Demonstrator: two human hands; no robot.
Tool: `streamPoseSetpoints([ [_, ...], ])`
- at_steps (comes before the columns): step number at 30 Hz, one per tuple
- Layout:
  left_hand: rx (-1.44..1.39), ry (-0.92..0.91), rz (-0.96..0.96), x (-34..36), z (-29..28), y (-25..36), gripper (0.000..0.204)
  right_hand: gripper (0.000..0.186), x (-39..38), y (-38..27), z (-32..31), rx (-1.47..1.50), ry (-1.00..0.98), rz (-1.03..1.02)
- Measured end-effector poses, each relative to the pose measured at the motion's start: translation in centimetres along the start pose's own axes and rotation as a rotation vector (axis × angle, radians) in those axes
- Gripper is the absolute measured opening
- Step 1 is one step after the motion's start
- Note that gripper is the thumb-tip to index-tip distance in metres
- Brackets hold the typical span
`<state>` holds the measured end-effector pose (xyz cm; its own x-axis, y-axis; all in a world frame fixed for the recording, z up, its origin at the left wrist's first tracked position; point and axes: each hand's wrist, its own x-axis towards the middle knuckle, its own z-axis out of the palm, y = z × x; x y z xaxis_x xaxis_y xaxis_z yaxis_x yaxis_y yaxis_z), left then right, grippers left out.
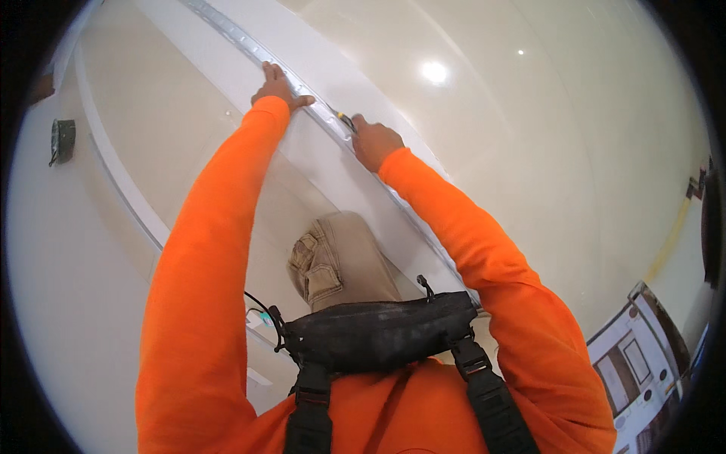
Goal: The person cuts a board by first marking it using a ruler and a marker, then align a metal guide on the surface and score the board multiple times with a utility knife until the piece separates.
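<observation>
Bright orange long sleeves (200,303), tan trousers (355,261), black chest pouch (382,331) on buckled straps (495,397).

Bright white light is filling the round view. A big spot is shining on the glossy floor (514,166) at one o'clock, and a tiny dot is glowing beside it, nearer two. The silver strip (229,30) is glinting toward eleven. Shadows are looking soft and faint. All the corners are showing black. The long white strip (113,161) near ten is bending like a bow, and the printed sheet (634,363) at four is looking fuzzy.
</observation>
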<state>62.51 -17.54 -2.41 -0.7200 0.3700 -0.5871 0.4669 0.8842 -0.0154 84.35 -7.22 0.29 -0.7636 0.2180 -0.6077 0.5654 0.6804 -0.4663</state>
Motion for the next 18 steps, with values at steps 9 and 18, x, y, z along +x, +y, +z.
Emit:
streamPoseSetpoints([
  [9, 0.236, 0.211, 0.076, 6.8, 4.0, -6.8, 0.126, 0.033, -21.4, 12.7, 6.3, 0.029, -0.155, 0.167],
  [18, 0.147, 0.077, 0.08, 5.4, 3.2, -3.2, 0.121, 0.039, -48.7, 28.5, 11.4, -0.124, -0.506, 0.738],
])
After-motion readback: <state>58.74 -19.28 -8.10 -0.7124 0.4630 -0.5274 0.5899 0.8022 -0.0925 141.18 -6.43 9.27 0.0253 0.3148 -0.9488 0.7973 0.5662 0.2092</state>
